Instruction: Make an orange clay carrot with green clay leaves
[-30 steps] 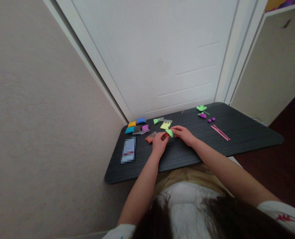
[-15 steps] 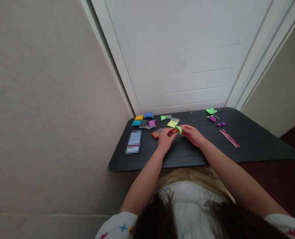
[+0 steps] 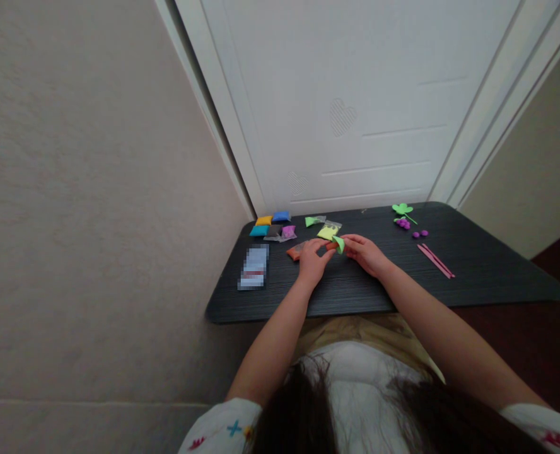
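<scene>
My left hand (image 3: 312, 261) and my right hand (image 3: 364, 252) meet over the dark table (image 3: 488, 271), fingers pinched together on a small light-green piece (image 3: 339, 244). A bit of orange shows under my left fingertips. An orange packet (image 3: 294, 251) lies just left of my left hand. A yellow-green packet (image 3: 328, 231) sits right behind the hands.
At the back left lie small colour packets: yellow (image 3: 263, 221), blue (image 3: 280, 216), teal (image 3: 259, 231), pink (image 3: 288, 232). A flat card (image 3: 254, 275) lies front left. A green clover shape (image 3: 402, 209), purple balls (image 3: 403, 223) and pink sticks (image 3: 435, 260) sit at the right. A white door (image 3: 355, 107) stands behind.
The view has shifted, so the table sits further right in frame. My hands stay together on the green piece, which has curled up a little between the fingertips.
</scene>
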Demonstrator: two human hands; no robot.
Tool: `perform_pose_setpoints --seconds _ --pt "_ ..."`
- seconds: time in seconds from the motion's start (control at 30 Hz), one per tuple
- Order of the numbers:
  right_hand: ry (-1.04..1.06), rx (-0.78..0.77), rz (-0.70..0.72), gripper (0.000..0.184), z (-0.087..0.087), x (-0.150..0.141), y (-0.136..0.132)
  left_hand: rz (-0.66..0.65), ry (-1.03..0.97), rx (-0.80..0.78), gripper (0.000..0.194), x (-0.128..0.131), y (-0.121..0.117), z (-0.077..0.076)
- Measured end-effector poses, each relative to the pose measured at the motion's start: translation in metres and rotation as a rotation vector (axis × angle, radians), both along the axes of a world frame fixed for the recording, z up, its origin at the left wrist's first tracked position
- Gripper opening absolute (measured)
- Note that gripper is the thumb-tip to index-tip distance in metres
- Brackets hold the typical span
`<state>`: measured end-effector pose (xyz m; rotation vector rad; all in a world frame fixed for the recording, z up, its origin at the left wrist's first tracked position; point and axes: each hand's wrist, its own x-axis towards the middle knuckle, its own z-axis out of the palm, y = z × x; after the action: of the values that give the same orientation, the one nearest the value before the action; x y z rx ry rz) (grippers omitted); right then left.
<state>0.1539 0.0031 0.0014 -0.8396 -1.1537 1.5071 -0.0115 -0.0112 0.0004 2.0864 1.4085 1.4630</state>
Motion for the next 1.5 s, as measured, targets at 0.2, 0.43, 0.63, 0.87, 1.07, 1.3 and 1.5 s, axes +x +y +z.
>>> perform_pose_setpoints --seconds 0.2,0.43,0.63,0.87,1.07,1.3,1.5 --pt "0.009 -0.009 -0.012 0.026 -0.0016 0.0002 0.0018 -0.014 -0.010 -0.006 0.020 -0.0006 0.0011 -0.0006" --pt "0.004 -0.012 -0.012 0.025 -0.0027 -0.0001 0.0026 -0.045 0.029 -0.009 0.026 0.0004 0.0002 -0.0004" --pt "-0.033 0.034 -0.002 0.025 -0.0031 -0.0021 0.0020 -0.016 0.085 0.004 0.019 -0.0001 -0.0020 0.0004" --pt "-0.050 0.057 0.012 0.028 -0.0035 -0.0018 0.0012 0.011 0.094 0.039 0.019 0.0005 -0.0013 -0.0015" --pt "-0.079 0.058 -0.003 0.029 -0.0035 -0.0022 0.0013 0.017 0.123 0.074 0.020 0.0014 -0.0008 -0.0033" --pt "-0.101 0.067 -0.005 0.033 -0.0040 -0.0026 0.0014 0.018 0.131 0.065 0.018 0.0016 -0.0029 0.0003" --pt "-0.106 0.070 -0.009 0.029 -0.0041 -0.0028 0.0014 0.013 0.114 0.044 0.018 0.0022 -0.0040 0.0021"
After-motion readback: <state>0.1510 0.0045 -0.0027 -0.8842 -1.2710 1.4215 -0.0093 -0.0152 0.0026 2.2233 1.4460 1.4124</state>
